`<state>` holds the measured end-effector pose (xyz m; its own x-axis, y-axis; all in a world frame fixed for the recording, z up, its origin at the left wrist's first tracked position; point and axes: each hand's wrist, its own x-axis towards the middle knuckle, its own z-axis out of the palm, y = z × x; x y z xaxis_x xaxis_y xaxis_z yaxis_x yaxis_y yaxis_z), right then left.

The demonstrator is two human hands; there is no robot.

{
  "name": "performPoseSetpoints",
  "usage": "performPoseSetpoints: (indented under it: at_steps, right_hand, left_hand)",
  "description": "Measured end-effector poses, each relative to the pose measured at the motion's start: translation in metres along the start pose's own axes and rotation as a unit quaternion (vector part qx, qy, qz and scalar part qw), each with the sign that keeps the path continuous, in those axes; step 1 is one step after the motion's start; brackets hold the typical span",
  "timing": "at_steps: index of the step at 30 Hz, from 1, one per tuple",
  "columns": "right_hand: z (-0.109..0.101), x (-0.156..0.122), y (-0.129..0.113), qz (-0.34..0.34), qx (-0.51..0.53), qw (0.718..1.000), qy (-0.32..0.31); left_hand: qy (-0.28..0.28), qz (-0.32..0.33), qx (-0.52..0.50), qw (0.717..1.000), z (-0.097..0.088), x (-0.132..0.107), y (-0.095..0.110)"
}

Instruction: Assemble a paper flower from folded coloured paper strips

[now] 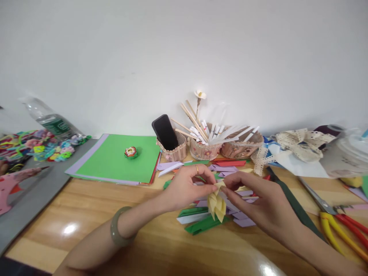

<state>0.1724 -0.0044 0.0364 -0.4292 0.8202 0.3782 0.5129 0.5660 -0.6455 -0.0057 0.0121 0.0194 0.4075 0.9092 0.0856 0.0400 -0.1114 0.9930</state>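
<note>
Between my two hands hangs a piece of folded yellow paper (217,207), its pointed layers spread downward. My left hand (189,186), with a ring and a bangle on the wrist, pinches its upper left side between thumb and finger. From the right, my right hand (255,195) pinches the top of the same paper. Below and behind it, folded green paper strips (202,225) and folded purple paper pieces (244,220) lie scattered on the wooden table (161,245). Part of that pile is hidden by my hands.
Green paper sheets (100,157) carry a small paper flower (131,152). Behind my hands stand baskets (204,149) of sticks and a phone (165,132). Scissors (319,203) and pliers (330,230) lie right; a pink glue gun (11,188) and bottle (51,119) are left.
</note>
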Motion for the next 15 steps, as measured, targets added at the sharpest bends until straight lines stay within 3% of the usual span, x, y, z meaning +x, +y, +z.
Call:
performPoseSetpoints:
  at_steps: [4,8,11,15]
  right_hand:
    - [0.004,-0.007,-0.001,-0.091,-0.084,0.991,0.045]
    - [0.004,-0.007,0.001,-0.128,-0.116,0.983,0.069]
    - [0.001,-0.002,0.004,-0.082,-0.075,0.992,0.055]
    - [-0.003,0.004,0.006,-0.013,-0.007,0.999,-0.035]
  left_hand:
    - [0.014,0.06,0.06,0.996,0.002,-0.004,0.0]
    - [0.037,0.118,0.105,0.987,0.003,-0.006,0.002]
    - [0.037,0.081,0.043,0.995,0.003,-0.005,0.004]
    - [0.008,-0.008,-0.074,0.997,-0.001,-0.001,0.002]
